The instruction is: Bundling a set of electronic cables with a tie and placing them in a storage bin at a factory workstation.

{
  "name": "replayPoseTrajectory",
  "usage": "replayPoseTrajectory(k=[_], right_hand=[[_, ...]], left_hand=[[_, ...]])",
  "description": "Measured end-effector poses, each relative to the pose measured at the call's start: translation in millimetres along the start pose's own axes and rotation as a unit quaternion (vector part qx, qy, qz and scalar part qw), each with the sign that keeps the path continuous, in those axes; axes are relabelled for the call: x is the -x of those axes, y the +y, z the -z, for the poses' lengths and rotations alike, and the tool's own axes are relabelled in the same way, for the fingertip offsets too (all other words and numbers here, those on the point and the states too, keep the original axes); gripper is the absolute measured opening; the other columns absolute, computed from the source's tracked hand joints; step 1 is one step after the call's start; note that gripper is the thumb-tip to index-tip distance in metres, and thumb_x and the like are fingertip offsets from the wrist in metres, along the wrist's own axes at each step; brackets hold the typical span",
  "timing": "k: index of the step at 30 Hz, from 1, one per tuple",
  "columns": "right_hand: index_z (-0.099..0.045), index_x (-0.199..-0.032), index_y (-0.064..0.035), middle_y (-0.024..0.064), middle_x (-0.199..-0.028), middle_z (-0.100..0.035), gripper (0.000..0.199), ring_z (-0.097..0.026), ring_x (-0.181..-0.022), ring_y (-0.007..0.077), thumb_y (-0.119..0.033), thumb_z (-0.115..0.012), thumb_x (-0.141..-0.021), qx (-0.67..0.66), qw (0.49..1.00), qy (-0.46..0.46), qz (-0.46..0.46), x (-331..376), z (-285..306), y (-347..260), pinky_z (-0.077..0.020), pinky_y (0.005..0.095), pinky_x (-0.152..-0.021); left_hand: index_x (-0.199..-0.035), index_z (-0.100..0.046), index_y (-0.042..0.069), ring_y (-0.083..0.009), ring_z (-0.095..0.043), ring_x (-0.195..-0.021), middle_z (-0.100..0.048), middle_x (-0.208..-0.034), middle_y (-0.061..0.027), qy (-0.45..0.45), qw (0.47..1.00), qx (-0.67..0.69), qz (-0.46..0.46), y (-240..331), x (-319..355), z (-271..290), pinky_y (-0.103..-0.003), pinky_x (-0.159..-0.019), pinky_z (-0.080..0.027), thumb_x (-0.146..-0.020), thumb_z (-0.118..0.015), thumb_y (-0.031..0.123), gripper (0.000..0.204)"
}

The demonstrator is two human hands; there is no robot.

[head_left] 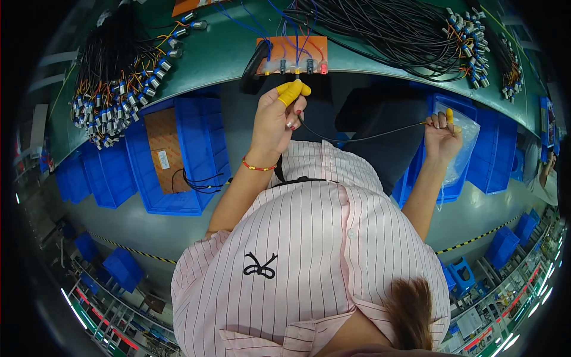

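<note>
My left hand (278,118), with yellow finger cots on its fingertips, pinches one end of a thin black cable (369,138) at the front edge of an orange board (267,52). The tip there seems to meet a socket on the board, but my fingers partly cover it. Lower and to the right, my right hand (443,135) is closed on the cable's other end, where a bit of orange wire shows. Between both hands the cable sags. Blue wires (297,27) run back from the board, and a black clip-like piece (256,62) rests at its left side.
A bundle of black cables with silver-and-blue ends (128,98) hangs over the green table's (226,47) left edge. Another cable bundle (386,30) lies at the right. Blue bins (208,131) stand below, one holding cardboard (163,140) and another a clear plastic bag (467,143).
</note>
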State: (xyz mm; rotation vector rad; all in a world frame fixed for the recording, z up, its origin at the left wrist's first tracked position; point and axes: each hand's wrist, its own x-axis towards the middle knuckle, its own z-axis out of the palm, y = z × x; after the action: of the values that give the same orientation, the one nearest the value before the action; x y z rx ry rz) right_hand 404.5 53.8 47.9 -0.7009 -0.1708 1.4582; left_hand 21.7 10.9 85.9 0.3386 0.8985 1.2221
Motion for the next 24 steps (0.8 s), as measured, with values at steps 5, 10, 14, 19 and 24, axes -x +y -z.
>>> replayPoseTrajectory(k=[5, 10, 14, 19, 24], right_hand=[[-0.059, -0.1, 0.0047, 0.0057, -0.072, -0.04, 0.034, -0.034, -0.068, 0.017, -0.013, -0.053, -0.072, -0.009, 1.0, 0.005, -0.01, -5, -1, 6, -0.0305, 0.0313, -0.071], [-0.059, -0.1, 0.0047, 0.0057, -0.071, -0.04, 0.034, -0.034, -0.068, 0.0169, -0.013, -0.054, -0.071, -0.017, 1.0, 0.001, -0.021, -16, -7, 4, -0.0304, 0.031, -0.07], [-0.06, -0.099, 0.0049, 0.0056, -0.071, -0.04, 0.034, -0.034, -0.068, 0.0169, -0.013, -0.054, -0.071, -0.025, 0.999, 0.001, -0.033, -23, -9, 4, -0.0304, 0.031, -0.07], [-0.059, -0.099, 0.0052, 0.0056, -0.071, -0.04, 0.033, -0.034, -0.068, 0.0169, -0.013, -0.054, -0.072, -0.022, 0.999, -0.004, -0.041, -30, -18, 7, -0.0303, 0.031, -0.07], [-0.059, -0.099, 0.0054, 0.0057, -0.071, -0.04, 0.033, -0.034, -0.069, 0.0171, -0.013, -0.053, -0.072, -0.015, 0.999, -0.014, -0.04, -34, -26, 8, -0.0301, 0.031, -0.071]], left_hand=[[-0.103, -0.061, -0.004, -0.0014, -0.034, -0.044, -0.052, -0.067, -0.0009, 0.015, 1.0, -0.023, 0.001, 3, 0, -3, -0.016, -0.043, -0.03, -0.101, -0.046, 0.015, 0.024], [-0.102, -0.061, -0.003, -0.0021, -0.034, -0.044, -0.053, -0.065, -0.0006, 0.008, 1.0, 0.005, -0.003, 2, -1, -4, -0.017, -0.044, -0.029, -0.1, -0.045, 0.014, 0.023], [-0.102, -0.061, -0.004, -0.0017, -0.033, -0.043, -0.051, -0.064, -0.0005, 0.02, 0.999, -0.038, 0.0, 5, 0, -5, -0.016, -0.043, -0.029, -0.101, -0.046, 0.014, 0.024], [-0.102, -0.06, -0.005, -0.001, -0.031, -0.042, -0.048, -0.063, -0.0009, 0.052, 0.998, -0.044, 0.007, 8, 0, -10, -0.016, -0.042, -0.028, -0.101, -0.046, 0.014, 0.023], [-0.102, -0.061, -0.003, -0.002, -0.033, -0.044, -0.05, -0.064, -0.0004, 0.012, 1.0, -0.004, -0.011, -1, -1, -3, -0.017, -0.044, -0.028, -0.101, -0.048, 0.014, 0.022]])
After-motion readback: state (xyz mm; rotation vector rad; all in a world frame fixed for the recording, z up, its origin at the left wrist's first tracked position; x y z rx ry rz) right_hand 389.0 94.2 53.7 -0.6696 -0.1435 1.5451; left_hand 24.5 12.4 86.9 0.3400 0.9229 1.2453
